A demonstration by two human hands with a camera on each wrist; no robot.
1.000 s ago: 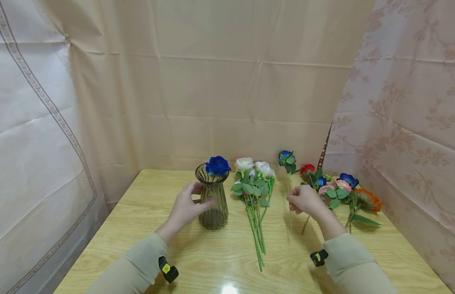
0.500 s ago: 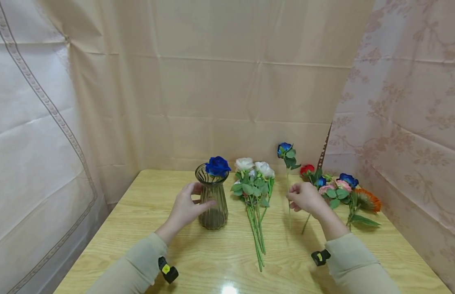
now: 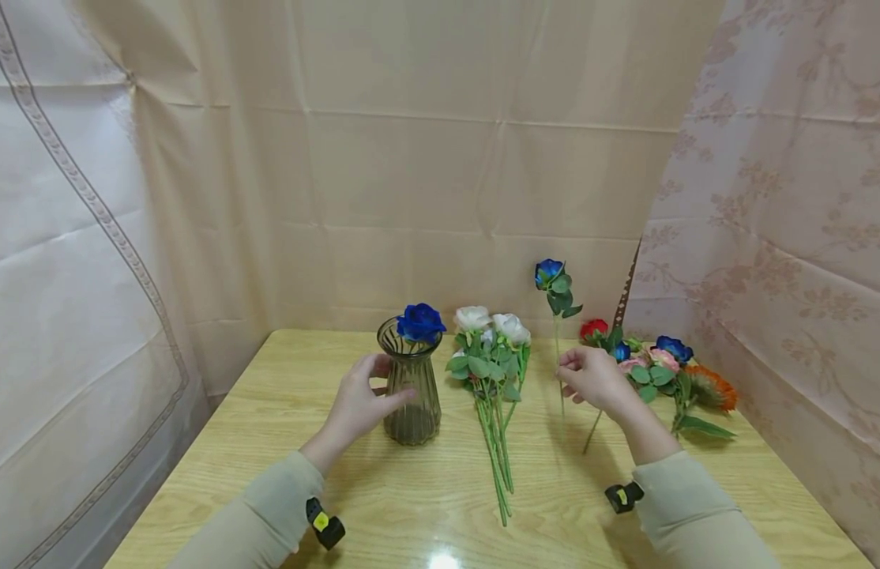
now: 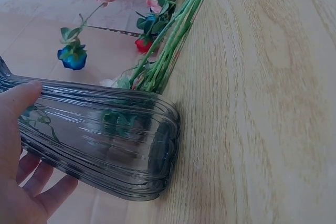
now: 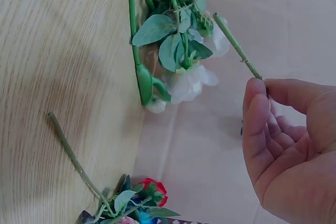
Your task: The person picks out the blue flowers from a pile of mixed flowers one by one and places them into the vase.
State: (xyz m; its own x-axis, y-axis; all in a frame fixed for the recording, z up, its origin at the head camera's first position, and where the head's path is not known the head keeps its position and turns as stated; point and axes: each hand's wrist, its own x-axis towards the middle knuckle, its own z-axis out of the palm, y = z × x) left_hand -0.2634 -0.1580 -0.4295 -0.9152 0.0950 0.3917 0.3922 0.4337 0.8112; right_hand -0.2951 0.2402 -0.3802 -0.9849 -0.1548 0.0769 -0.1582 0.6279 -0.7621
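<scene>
Blue rose [image 3: 549, 273] is held bloom-up in the right hand [image 3: 592, 379], toward the right side of the table [image 3: 411, 514] and short of its far edge. Thumb and forefinger pinch the stem, leaving a short length below. With most of the stem, the leaves and the bloom above so small a hold, the flower could swivel or tip if the hand turned quickly.

Around the left side of the ribbed vase [image 3: 414, 407] curves the left hand [image 3: 362, 399], thumb across the front. The vase stands upright left of the table's middle, set in from the far edge. How firmly it is held I cannot tell; a loose hold would let it rock if something knocked the mouth. Another blue bloom [image 3: 421, 322] leans over the right part of the rim, so anything coming in from that side might push or catch it.

White flowers [image 3: 507, 328] lie between the vase and the right hand, blooms toward the far edge; a low sweep across could drag them. A loose stem [image 3: 592, 433] pokes out from the mixed flowers [image 3: 663, 359] near the right edge, close by the right hand, where the sleeve [image 3: 696, 506] might snag it.
</scene>
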